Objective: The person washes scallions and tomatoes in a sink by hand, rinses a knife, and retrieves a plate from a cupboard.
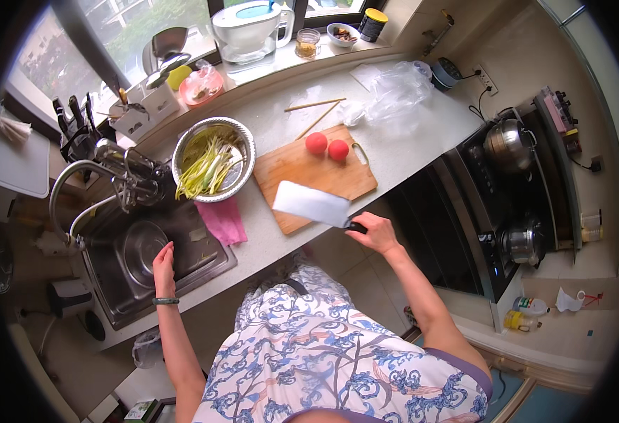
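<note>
My right hand (pixel 377 232) grips the black handle of a cleaver (pixel 312 203), whose broad blade is over the near part of a wooden cutting board (pixel 288 169). Two red tomatoes (pixel 316 143) sit side by side near the board's far edge. My left hand (pixel 164 264) is held over the near side of the steel sink (pixel 124 248), with nothing seen in it; its fingers look close together. Between sink and board, a steel bowl (pixel 247 158) holds yellow-green stalks (pixel 206 172). A pink cloth (pixel 223 221) hangs from below the bowl towards the sink.
Chopsticks (pixel 314 104) and a crumpled clear plastic bag (pixel 396 95) lie behind the board. The faucet (pixel 66 174) arches over the sink, near a knife block (pixel 79 137). Pots stand on the stove (pixel 473 211) at right. A water filter pitcher (pixel 251 42) stands on the windowsill.
</note>
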Tool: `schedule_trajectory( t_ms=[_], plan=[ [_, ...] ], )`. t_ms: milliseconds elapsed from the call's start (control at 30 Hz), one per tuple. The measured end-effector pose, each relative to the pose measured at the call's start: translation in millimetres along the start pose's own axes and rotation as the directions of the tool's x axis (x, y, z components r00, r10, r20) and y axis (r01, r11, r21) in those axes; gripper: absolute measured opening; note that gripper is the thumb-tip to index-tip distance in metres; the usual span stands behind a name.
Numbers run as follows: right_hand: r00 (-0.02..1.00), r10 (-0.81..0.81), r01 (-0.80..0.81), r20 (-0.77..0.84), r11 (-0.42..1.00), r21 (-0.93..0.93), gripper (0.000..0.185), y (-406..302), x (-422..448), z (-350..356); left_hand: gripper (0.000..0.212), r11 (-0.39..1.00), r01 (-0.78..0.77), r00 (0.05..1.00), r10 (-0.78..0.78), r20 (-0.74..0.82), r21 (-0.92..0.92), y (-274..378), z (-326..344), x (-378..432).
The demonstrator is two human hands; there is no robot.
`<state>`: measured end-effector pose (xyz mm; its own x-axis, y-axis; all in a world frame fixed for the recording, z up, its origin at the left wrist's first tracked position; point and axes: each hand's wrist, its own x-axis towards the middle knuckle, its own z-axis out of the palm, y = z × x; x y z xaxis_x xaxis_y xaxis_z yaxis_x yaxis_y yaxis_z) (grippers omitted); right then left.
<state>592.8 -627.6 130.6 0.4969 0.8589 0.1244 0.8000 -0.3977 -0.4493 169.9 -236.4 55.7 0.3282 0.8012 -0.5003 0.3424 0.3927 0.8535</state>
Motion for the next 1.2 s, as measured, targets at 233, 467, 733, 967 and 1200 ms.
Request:
schedule_trajectory(
  t_ms=[233, 467, 733, 967, 1200],
  plan=[
    [0.939, 0.282, -0.303, -0.197, 0.949, -0.084, 0.027, 148.3, -17.3, -23.3, 0.034, 0.994, 0.108, 0.990, -0.108, -0.091, 0.001, 50.2, 70.3, -19.3],
    [0.926, 0.263, -0.308, -0.269, 0.941, -0.138, 0.027, 270.9, 9.4, -8.5, 0.035, 0.993, 0.119, 0.988, -0.121, -0.097, -0.026, 81.0, 158.0, -29.6],
    [0.946, 0.189, -0.221, -0.262, 0.970, -0.100, 0.032, 321.8, 34.4, 8.1, 0.037, 0.993, 0.116, 0.991, -0.118, -0.061, -0.033, 85.9, 176.6, -33.9],
    [0.976, 0.188, -0.193, -0.112, 0.981, -0.037, 0.052, 332.8, 60.7, -1.2, 0.045, 0.413, 0.227, 0.668, 0.593, -0.450, 0.882, 79.3, 27.2, -18.7],
    [0.724, 0.485, -0.407, -0.490, 0.874, 0.264, 0.094, 391.1, 197.3, -43.1, 0.031, 0.738, -0.342, 0.827, 0.530, -0.187, 0.582, 134.1, 302.9, 2.5]
  ],
)
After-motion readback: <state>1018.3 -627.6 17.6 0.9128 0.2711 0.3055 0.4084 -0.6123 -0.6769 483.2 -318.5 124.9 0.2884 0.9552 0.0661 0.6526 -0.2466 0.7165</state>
